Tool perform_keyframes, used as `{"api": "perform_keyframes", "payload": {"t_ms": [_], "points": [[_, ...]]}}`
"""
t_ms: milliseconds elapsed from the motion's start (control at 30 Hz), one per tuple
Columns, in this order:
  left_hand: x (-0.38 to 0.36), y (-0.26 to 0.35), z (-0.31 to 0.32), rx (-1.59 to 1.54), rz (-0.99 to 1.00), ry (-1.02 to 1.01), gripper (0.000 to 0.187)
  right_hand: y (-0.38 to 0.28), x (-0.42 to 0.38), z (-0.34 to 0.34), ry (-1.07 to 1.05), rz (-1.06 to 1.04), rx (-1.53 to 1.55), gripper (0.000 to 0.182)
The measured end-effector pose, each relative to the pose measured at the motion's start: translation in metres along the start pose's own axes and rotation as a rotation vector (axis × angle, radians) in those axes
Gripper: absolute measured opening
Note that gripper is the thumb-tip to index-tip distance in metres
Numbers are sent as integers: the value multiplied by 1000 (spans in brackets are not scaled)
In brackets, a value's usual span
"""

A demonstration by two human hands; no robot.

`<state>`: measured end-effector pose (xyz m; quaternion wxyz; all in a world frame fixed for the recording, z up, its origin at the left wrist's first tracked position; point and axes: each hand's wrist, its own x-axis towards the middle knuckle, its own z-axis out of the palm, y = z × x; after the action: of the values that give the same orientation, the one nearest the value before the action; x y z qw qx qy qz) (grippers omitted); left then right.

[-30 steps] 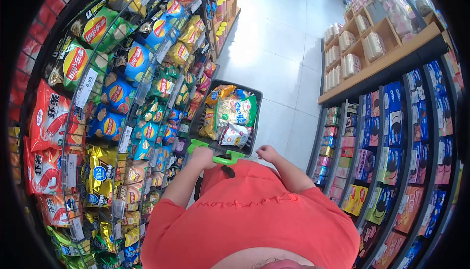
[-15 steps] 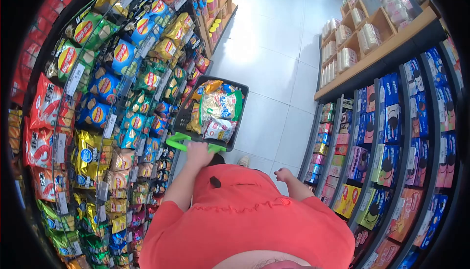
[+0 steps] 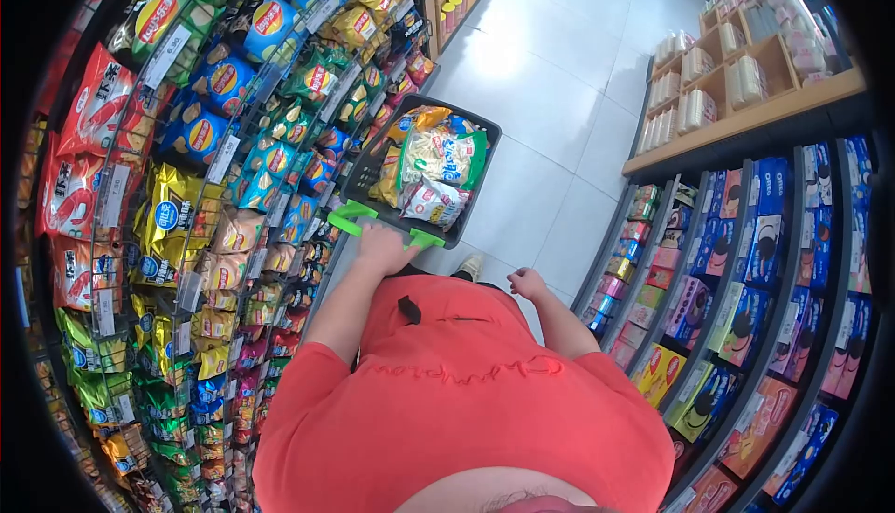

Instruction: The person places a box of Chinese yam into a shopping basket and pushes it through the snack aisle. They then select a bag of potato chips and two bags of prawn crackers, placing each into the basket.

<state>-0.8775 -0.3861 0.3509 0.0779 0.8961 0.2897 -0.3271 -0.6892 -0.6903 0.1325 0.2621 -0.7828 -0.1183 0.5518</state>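
My left hand is closed around the green handle of a dark shopping basket. Inside the basket lie several snack bags: a large white and green bag on top, a white and purple bag nearer to me, and yellow and orange bags at the left side. My right hand hangs in front of my red shirt, off to the right of the basket, with its fingers curled in. Nothing shows in it.
On the left stands a tall rack of chip bags with price tags. Shelves of boxed cookies line the right side, with a wooden bin unit of packaged goods beyond. Between them runs a pale tiled floor.
The view has turned and advanced a little, so the basket and left hand sit higher and farther right in the picture. My left hand keeps its hold on the handle.
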Motion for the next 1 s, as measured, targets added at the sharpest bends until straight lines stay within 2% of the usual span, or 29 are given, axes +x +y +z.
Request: {"api": "perform_keyframes", "payload": {"t_ms": [200,267,300,333,400,433,500,567,633,667,733,767,833,867,933,1000], "points": [[-10,-20,12,26,76,-56,67,-22,-11,19,23,3,-3,38],[-12,-35,14,-33,128,-139,66,-27,-10,27,34,16,-10,38],[-12,-51,20,-127,176,-94,59,-31,-9,35,54,28,-23,38],[-14,-66,26,-125,185,-94,59,-37,-13,43,68,41,-32,37],[-17,-98,38,-239,342,270,47,-51,-20,62,84,45,-10,37],[-21,-114,35,-236,355,272,47,-62,-23,72,93,43,10,36],[-30,-144,31,-237,422,448,42,-86,-26,100,95,3,47,36],[-27,-170,41,-312,481,450,43,-115,-23,130,68,-73,121,35],[-26,-186,49,-391,535,440,44,-143,-19,164,133,-277,318,31],[-25,-187,50,-383,567,455,43,-160,-20,178,142,-271,323,31],[-22,-187,55,-369,618,462,42,-201,-41,200,335,-417,272,30],[-17,-185,59,-343,571,443,41,-215,-51,209,353,-411,282,30],[-14,-180,59,-317,543,423,41,-235,-73,220,254,-545,99,34],[-13,-179,54,-263,514,348,38,-245,-88,220,268,-538,102,34],[-12,-175,47,-208,491,279,35,-260,-111,220,229,-507,-309,41],[-12,-171,41,-118,490,156,31,-255,-110,221,226,-475,-298,46]]}}
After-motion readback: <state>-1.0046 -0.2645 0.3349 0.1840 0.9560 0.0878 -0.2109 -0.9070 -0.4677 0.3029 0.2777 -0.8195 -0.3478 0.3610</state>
